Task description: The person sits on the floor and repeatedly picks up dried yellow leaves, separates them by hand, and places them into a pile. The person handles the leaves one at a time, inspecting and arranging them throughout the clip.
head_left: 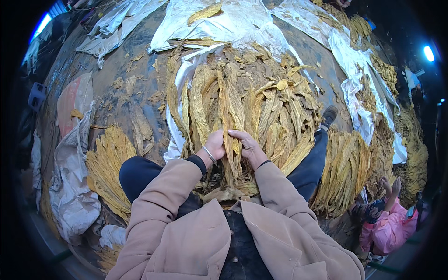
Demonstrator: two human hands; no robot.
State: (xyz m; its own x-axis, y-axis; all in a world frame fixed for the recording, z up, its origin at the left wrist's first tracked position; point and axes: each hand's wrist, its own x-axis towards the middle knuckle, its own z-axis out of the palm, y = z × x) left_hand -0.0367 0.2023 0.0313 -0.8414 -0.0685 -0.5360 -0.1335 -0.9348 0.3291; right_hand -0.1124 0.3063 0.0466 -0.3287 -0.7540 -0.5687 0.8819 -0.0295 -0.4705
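Note:
My left hand [215, 144] and my right hand [247, 144] hold a long, dried yellow-brown leaf [228, 140], which looks like tobacco, upright between them at the centre. A silvery bangle is on my left wrist. The leaf's lower end hangs towards my lap, and the fingers of both hands close on its edges. Right beyond my hands spreads a pile of dried leaves [274, 112], many lying lengthwise, partly on a white plastic sheet [178, 101]. Some leaves lie between my legs.
Stacked leaves lie at the left [110, 164] and right [344, 171]. White sheeting [224, 21] covers ground ahead; crumpled sacking [75, 196] lies at left. A person in pink [388, 231] sits at lower right, hands raised. My shoe [329, 116] rests right of the pile.

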